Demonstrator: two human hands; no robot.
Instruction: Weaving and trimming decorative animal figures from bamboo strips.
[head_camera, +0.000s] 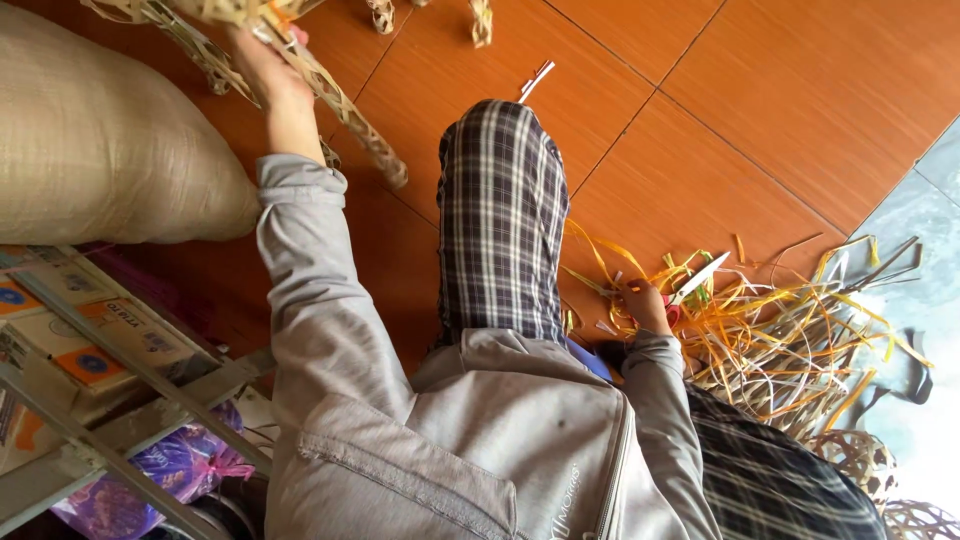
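Your left hand (262, 62) grips a woven strip (345, 110) at the frame's upper left, while your right hand (645, 305) closes on scissors (695, 280) by the strip pile (780, 340) at centre right.

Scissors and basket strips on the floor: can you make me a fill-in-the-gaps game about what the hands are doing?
1. The right hand holds a pair of ____ with a red handle.
2. The left hand is raised and grips a woven ____ piece.
3. The pile of loose strips lies on the floor beside the ____ hand.
4. The floor tiles are ____ in colour.

Missing words: scissors; basket; right; orange
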